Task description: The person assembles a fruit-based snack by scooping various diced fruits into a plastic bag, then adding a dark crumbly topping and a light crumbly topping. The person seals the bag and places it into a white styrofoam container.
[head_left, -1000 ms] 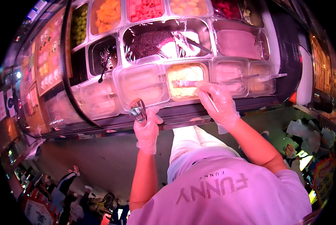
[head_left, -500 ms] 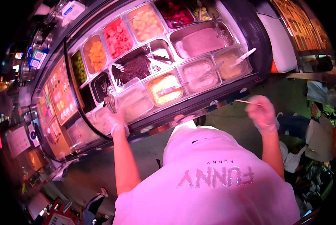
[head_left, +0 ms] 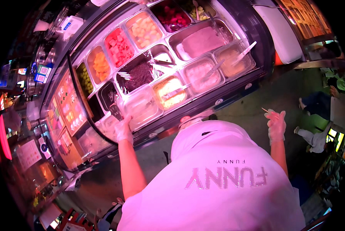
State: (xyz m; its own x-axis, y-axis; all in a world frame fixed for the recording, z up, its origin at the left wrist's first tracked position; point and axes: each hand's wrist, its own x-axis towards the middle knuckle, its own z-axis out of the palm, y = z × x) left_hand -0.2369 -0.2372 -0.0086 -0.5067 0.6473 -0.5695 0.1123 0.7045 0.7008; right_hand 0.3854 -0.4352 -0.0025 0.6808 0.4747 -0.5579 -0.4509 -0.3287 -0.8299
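Observation:
At the near left edge of the topping counter, my gloved left hand (head_left: 124, 130) curls its fingers beside the corner of a clear plastic tub (head_left: 142, 109). A dark metal utensil (head_left: 116, 111) rises right by those fingers; whether they grip it or the tub's rim is unclear. Off the counter's front, over the floor on the right, my gloved right hand (head_left: 276, 124) pinches a thin wooden stick (head_left: 264, 110). Only the stick's short end shows, pointing up and left. The hand's other fingers are partly raised.
Tubs hold orange fruit (head_left: 100, 66), red cubes (head_left: 119, 47), pale yellow cubes (head_left: 144, 30) and a dark crumbly topping (head_left: 138, 76). Spatula handles stick out of the front tubs, one a white handle (head_left: 246, 51) at the right. A black curved bar (head_left: 79, 90) crosses the counter's left part.
My right hand has drawn back from the counter toward me and turned, so less of the stick shows. My left hand stays by the clear tub. The whole view has shifted slightly.

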